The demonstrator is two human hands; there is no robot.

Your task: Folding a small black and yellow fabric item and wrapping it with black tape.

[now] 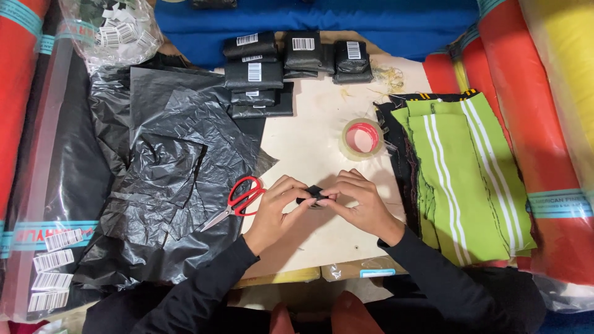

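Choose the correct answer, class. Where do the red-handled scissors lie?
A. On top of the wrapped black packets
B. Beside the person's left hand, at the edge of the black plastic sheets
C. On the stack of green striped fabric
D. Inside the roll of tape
B: the red-handled scissors lie just beside the left hand, their blades over the black plastic sheets.

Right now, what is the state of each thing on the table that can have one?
small black piece: pinched between both hands
left hand: fingers closed on the piece
right hand: fingers closed on the piece
scissors: lying closed, untouched
tape roll: lying flat
black packets: wrapped, stacked, labelled
green striped cloths: stacked flat
black plastic sheets: crumpled, spread out
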